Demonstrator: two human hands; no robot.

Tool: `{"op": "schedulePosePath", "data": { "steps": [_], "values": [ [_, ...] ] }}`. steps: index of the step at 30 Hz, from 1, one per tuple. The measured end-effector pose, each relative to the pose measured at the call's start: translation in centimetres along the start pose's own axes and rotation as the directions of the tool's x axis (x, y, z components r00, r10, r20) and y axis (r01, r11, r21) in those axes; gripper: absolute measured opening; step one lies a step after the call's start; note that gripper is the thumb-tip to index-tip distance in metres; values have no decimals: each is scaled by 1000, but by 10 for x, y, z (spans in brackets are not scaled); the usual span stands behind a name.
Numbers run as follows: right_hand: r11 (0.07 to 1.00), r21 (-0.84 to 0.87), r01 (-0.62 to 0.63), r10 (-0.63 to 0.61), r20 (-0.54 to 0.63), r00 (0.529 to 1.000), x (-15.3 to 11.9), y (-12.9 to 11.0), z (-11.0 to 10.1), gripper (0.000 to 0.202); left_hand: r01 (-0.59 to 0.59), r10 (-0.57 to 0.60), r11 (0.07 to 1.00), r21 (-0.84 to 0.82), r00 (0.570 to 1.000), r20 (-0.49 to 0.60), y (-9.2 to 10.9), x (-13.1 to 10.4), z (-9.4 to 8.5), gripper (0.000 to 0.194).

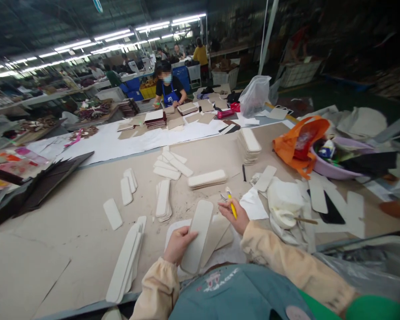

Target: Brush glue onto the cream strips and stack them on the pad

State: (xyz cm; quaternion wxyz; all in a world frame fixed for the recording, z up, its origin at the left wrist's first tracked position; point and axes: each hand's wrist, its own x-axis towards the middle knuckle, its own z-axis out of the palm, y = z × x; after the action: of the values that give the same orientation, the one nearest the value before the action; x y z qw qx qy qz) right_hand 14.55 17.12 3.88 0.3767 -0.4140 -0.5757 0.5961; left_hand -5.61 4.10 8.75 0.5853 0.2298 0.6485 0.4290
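Observation:
My left hand (178,244) pinches a long cream panel (200,226) with rounded ends, thumb on top, tilted above the table in front of my body. My right hand (236,214) grips a slim yellow-handled tool (233,208); its pale tip points away from me, and its kind is unclear. Beneath the panel lie more pale sheets (222,238), partly hidden by it. To the left is a fanned stack of long cream strips (126,260). Beyond my hands are a short stack of panels (163,200) and another neat stack (206,178).
A white tub (285,202) with a stick stands right of my right hand. Farther right are an orange bag (296,142) and a lilac basin (340,171). A taller panel stack (249,144) stands behind. Across the table a masked co-worker (170,89) handles pieces.

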Motion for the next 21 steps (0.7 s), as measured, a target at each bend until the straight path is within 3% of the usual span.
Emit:
{"op": "schedulePosePath", "data": {
  "steps": [2,6,12,16,21],
  "values": [
    [998,60,24,-27,49,998,7,-22,9,37,8,-8,1000,2,999,39,4,2,10,38],
    [983,-147,108,-115,-36,993,16,-43,11,39,44,-40,998,-37,992,121,5,8,18,42],
    [983,-181,42,-86,-241,967,31,-17,-15,40,226,-174,957,-183,949,265,-14,-6,3,70],
    [986,-164,-22,-31,-315,949,36,-1,-31,42,259,-197,930,-262,950,243,-35,-18,1,59],
    [983,-181,-35,-26,-323,946,35,0,-36,41,234,-200,920,-315,970,139,-48,-17,11,45]
  ]
}}
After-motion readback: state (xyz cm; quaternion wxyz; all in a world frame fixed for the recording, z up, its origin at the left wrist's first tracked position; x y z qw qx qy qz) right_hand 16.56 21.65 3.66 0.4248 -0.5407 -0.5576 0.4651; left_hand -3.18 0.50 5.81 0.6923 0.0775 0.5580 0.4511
